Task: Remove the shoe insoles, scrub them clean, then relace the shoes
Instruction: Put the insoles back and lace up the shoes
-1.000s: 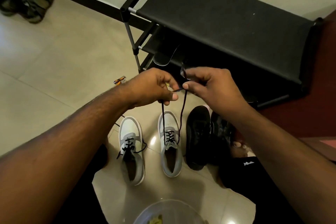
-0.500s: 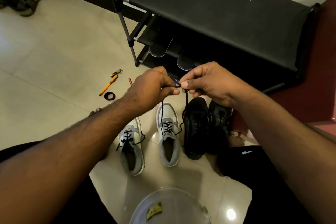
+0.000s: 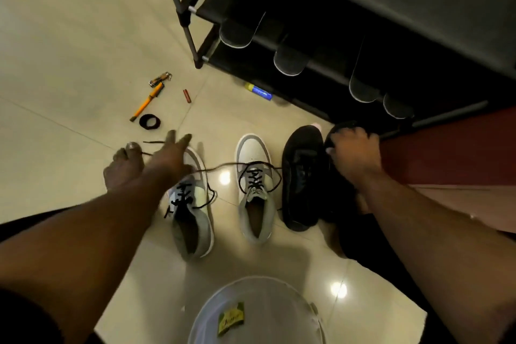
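Two grey-and-white sneakers stand side by side on the tiled floor, the left one point(image 3: 192, 220) and the right one point(image 3: 255, 190). A black shoelace point(image 3: 223, 166) runs from the right sneaker's eyelets leftward into my left hand point(image 3: 170, 159), which reaches over the left sneaker's toe with its forefingers stretched out. The lace's tips stick out beyond the fingers. Two black shoes point(image 3: 301, 179) stand to the right. My right hand point(image 3: 354, 151) grips the toe of the farther black shoe. Several dark insoles point(image 3: 290, 63) lean on the black shoe rack point(image 3: 195, 11).
My bare foot point(image 3: 122, 167) rests left of the sneakers. An orange-handled tool point(image 3: 148, 103), a black ring point(image 3: 150, 121), a red stick point(image 3: 187, 95) and a blue tube point(image 3: 259, 91) lie on the floor. A white basin point(image 3: 279, 293) sits at the bottom edge.
My hands were together, raised, pinching the lace ends. They have dropped and parted: the left has swung left over the grey sneaker with the lace, the right has gone onto the black shoe.
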A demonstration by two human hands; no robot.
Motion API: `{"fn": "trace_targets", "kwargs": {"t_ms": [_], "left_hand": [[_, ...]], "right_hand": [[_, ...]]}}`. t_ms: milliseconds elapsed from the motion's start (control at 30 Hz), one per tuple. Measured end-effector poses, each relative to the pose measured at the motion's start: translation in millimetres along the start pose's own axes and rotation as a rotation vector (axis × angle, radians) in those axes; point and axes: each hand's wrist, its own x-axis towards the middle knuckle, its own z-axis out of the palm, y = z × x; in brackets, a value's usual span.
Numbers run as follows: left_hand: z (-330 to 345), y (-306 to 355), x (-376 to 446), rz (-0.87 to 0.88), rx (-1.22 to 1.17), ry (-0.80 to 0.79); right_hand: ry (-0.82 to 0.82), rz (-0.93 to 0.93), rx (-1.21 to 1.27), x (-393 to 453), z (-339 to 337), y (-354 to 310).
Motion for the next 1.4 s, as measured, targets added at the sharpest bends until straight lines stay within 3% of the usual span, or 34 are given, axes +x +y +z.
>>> {"fn": "trace_targets", "kwargs": {"t_ms": [167, 233, 300, 433, 567, 633, 700, 800, 933, 1067, 1167, 1300, 1400], "left_hand": [[50.6, 57.2, 26.1, 0.176, -0.378, -0.189], [68.2, 66.5, 36.5, 0.145, -0.501, -0.22], [75.1, 71.6, 39.8, 0.115, -0.539, -0.116], [52.1, 48.7, 43.5, 0.157, -0.224, -0.087], [8.2, 29.0, 31.3, 0.111, 0.591, -0.259], [7.6, 45.4, 22.3, 0.213, 0.716, -0.254], [20.6, 65.7, 10.2, 0.244, 0.542, -0.196], [50.8, 83.9, -8.3, 0.227, 0.295, -0.157], [73.7, 80.7, -25.7, 0.27, 0.165, -0.105], [62.2, 57.0, -23.3, 0.253, 0.207, -0.16], [57.7, 55.3, -18.7, 0.288, 0.302, -0.169], [68.0, 72.2, -25.1, 0.372, 0.048, -0.16], [87.1, 92.7, -36.5, 0.494, 0.113, -0.05]], "right_hand": [[-0.247, -0.164, 0.633, 10.9, 62.8, -73.8], [-0.305, -0.194, 0.667, 15.7, 80.0, -91.8], [-0.307, -0.159, 0.696, 19.1, 87.4, -98.2], [-0.17, -0.04, 0.704, 22.0, 78.1, -67.2], [-0.125, 0.134, 0.284, 4.9, 60.4, -18.2], [-0.096, 0.041, 0.069, -8.0, 53.6, -32.3], [-0.04, -0.139, 0.065, -18.1, 47.9, -61.4], [-0.051, -0.303, 0.275, -28.5, 44.2, -95.2], [-0.24, -0.257, 0.387, -35.7, 57.4, -103.1], [-0.154, -0.113, 0.358, -34.7, 56.9, -78.8], [-0.093, -0.148, 0.307, -32.8, 55.0, -81.3], [0.002, -0.194, 0.618, -43.9, 56.0, -105.0], [-0.019, -0.095, 0.747, -57.6, 63.0, -111.3]]}}
